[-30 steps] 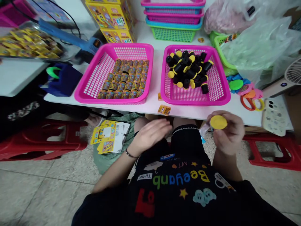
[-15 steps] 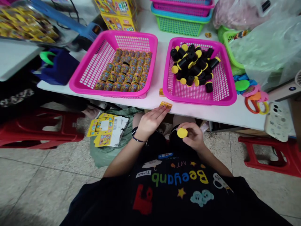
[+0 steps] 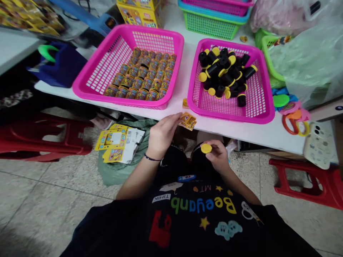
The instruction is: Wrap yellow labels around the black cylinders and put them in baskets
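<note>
Yellow cap (image 3: 206,148) sits just right of and below the frame's centre, clamped between the right hand's (image 3: 218,157) thumb and fingers. Slightly higher, left of centre, the left hand (image 3: 164,134) has its fingers together at the printed label's (image 3: 188,121) edge; whether they pinch it, I cannot tell. Beyond, toward the upper right, a pink basket (image 3: 230,117) holds black canisters (image 3: 227,77).

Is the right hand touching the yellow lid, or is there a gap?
Touching. The head view shows the right hand gripping the yellow lid at its edge, with no gap between them.
</note>
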`<state>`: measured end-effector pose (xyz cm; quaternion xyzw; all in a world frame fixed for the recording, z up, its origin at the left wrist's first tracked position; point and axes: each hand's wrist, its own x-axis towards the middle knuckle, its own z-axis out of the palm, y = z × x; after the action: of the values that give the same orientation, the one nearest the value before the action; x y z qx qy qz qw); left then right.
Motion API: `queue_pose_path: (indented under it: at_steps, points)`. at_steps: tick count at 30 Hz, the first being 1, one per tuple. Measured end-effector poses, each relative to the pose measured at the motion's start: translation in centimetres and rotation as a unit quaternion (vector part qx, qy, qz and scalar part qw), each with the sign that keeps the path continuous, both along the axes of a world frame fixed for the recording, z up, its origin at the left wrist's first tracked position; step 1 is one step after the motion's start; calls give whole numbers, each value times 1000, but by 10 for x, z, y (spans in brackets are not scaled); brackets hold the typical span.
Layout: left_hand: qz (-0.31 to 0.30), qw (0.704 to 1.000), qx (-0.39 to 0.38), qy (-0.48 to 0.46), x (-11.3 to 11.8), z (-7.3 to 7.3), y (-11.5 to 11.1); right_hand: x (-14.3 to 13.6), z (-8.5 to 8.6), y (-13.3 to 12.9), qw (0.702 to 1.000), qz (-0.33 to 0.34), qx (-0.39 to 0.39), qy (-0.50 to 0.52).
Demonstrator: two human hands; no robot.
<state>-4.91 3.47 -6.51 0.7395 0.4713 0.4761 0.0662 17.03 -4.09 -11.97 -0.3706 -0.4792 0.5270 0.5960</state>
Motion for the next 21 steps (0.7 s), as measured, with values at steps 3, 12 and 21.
queue_pose_path:
  at_steps: [3,12,21]
  points:
    - [-10,991,-41,-130,9,12,-13,-2,17,5,998,-58,35,5]
    - [-107,921,-230,-297,35,14,-49,-10,92,30,964,-180,182,-71]
    - [-186,976,-80,-80,28,0,-50,-15,108,37,972,-154,149,-96]
